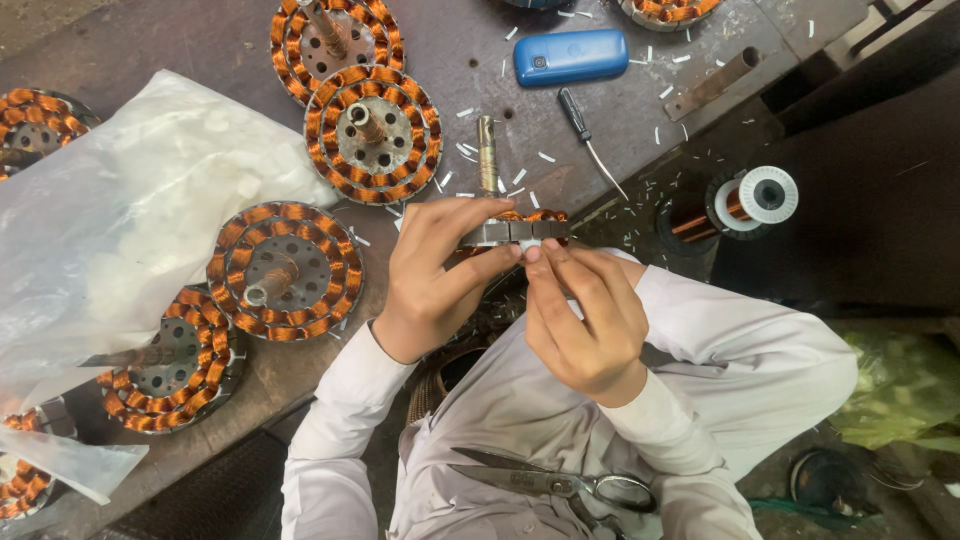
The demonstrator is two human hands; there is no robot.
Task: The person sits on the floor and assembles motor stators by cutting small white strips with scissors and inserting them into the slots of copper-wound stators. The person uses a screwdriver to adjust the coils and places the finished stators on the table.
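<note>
My left hand grips a round motor stator held on edge, its grey laminated rim and copper windings showing above my fingers. My right hand pinches a small white insulating strip against the stator's rim, fingertips touching the metal. A shaft sticks up from the stator toward the bench. Both hands hover over my lap at the bench's near edge. The lower half of the stator is hidden behind my fingers.
Several wound copper stators lie on the metal bench, beside a clear plastic bag of white pieces. A blue phone, a screwdriver, a copper wire spool and scissors on my lap are nearby.
</note>
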